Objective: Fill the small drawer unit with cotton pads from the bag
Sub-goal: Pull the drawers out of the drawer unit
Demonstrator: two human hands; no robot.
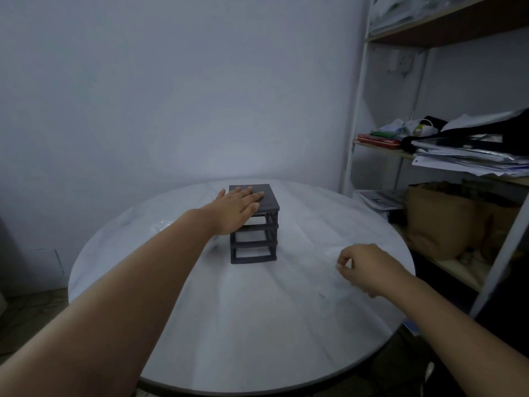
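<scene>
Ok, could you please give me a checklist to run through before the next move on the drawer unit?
1. Unit upright on the table: ok.
2. Left hand flat on the unit's top, steadying it: ok.
3. Right hand holding pads: cannot tell; its fingers are curled, and anything pinched is blurred.
4. Bag within reach: cannot tell; only a faint clear shape lies left of the unit.
5. Unit's slots open for filling: cannot tell; the front is too dark.
</scene>
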